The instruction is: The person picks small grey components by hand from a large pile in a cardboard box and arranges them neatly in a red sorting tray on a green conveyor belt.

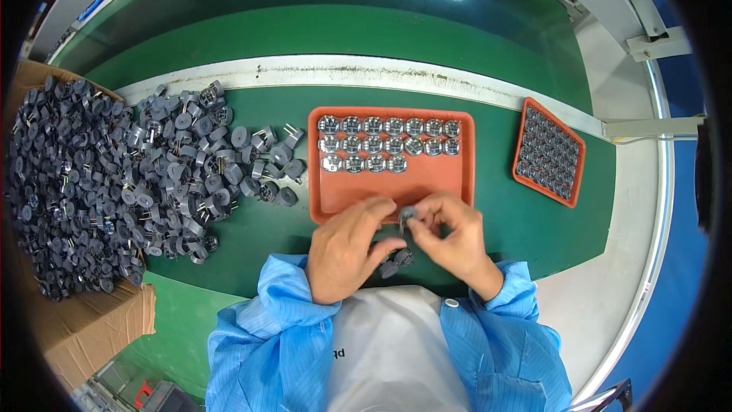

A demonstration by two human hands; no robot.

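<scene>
My right hand [454, 235] pinches a small round dark grey electronic component [407, 214] between thumb and fingers, just over the near edge of the orange-red tray [427, 177]. Beside it, my left hand [345, 248] is curved with thumb and index finger apart; the index fingertip comes close to the component. Whether it touches the part is hard to tell. A few loose components [396, 262] show below the left thumb, close to my body. In the tray, round parts [374, 144] with shiny silver-and-black faces form rows, the nearest row reaching partway across.
At left, a big heap of grey round components [175, 175] with metal pins spills from a cardboard box [99, 324] onto the green table [534, 236]. A smaller orange-red tray [573, 187] filled with parts lies at right. A white ledge [305, 69] runs behind the trays.
</scene>
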